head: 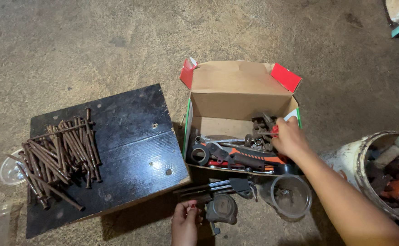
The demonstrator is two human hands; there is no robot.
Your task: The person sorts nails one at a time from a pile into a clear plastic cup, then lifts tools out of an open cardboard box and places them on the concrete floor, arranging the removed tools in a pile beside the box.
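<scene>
My right hand (289, 136) reaches into an open cardboard box (236, 93) and its fingers close on rusty metal parts (261, 128) at the box's right end. The box also holds a roll of black tape (199, 154), a wrench (222, 141) and tools with orange-and-black handles (249, 160). My left hand (185, 222) rests low on the ground in front of the box, fingers curled at a dark round tool (221, 208). Whether it grips the tool is unclear.
A black board (131, 150) lies to the left with a heap of several long rusty nails (63, 152). A clear plastic cup (287, 195) stands by the box. A dirty white bucket (358, 159) with scraps is at right. A clear container (9, 171) sits at left.
</scene>
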